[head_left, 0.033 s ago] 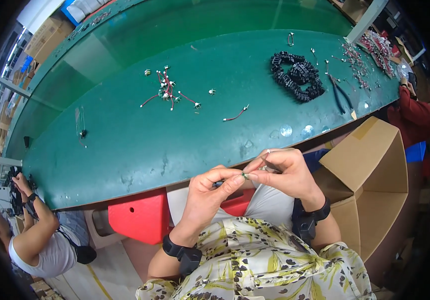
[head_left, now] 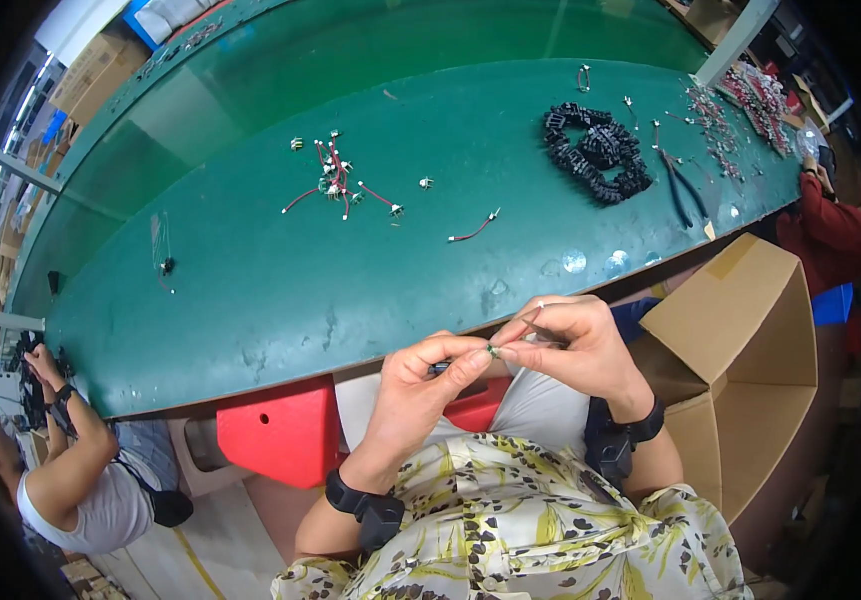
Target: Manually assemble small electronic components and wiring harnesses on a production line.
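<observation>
Above my lap, at the near edge of the table, both my hands meet at the fingertips. My left hand (head_left: 412, 388) pinches a small green part (head_left: 492, 351), which looks like a tiny circuit board. A dark piece (head_left: 438, 367) shows in the curl of its fingers; its kind I cannot make out. My right hand (head_left: 590, 350) is closed, thumb and forefinger against the same green part. A thin pointed metal tool (head_left: 544, 331) lies across its fingers, perhaps tweezers. Fingers hide most of the green part.
On the green table (head_left: 280, 290) lie small boards with red wires (head_left: 333, 180), a coiled string of black parts (head_left: 598, 155), pliers (head_left: 685, 190) and a pile of wired parts (head_left: 755, 105). An open cardboard box (head_left: 750, 390) stands at my right. People sit at both sides.
</observation>
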A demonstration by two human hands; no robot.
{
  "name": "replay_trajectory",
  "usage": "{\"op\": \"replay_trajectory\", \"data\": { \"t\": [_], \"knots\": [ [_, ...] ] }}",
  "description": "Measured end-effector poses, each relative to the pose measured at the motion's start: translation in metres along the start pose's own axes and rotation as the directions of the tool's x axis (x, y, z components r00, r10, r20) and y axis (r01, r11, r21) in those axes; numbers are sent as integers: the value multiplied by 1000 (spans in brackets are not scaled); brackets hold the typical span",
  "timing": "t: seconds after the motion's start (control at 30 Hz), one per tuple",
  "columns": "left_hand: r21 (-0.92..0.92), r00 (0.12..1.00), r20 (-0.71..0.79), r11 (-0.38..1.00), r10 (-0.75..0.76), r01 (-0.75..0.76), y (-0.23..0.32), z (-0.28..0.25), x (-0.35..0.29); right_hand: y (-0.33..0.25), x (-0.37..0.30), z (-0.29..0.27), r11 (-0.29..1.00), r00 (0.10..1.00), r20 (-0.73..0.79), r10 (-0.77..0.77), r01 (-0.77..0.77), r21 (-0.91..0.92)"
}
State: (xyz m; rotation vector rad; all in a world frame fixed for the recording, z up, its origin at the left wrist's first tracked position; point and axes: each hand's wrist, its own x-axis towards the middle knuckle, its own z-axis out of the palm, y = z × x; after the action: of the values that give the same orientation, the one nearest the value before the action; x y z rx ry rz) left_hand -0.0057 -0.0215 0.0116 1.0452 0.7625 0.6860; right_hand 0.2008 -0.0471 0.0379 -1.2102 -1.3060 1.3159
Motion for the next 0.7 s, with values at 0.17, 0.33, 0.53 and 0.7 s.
{"op": "replay_trajectory", "data": {
  "t": [0.17, 0.33, 0.53, 0.7],
  "knots": [
    [-575, 995, 64, 812, -82, 104, 4, 7, 2, 12, -7, 5, 957, 964, -159, -213, 173, -232],
    [-686, 978, 188, 701, -90, 196, 4, 9, -3, 19, -21, 27, 983, 956, -232, -182, 169, -73],
    [-649, 988, 149, 750, -39, 127, -10, 15, -7, 18, -22, 41, 971, 917, -337, -213, 238, 35],
    [-559, 997, 82, 828, -6, 51, -14, 16, -7, 20, -28, 33, 977, 925, -316, -211, 212, -33]
  ]
}}
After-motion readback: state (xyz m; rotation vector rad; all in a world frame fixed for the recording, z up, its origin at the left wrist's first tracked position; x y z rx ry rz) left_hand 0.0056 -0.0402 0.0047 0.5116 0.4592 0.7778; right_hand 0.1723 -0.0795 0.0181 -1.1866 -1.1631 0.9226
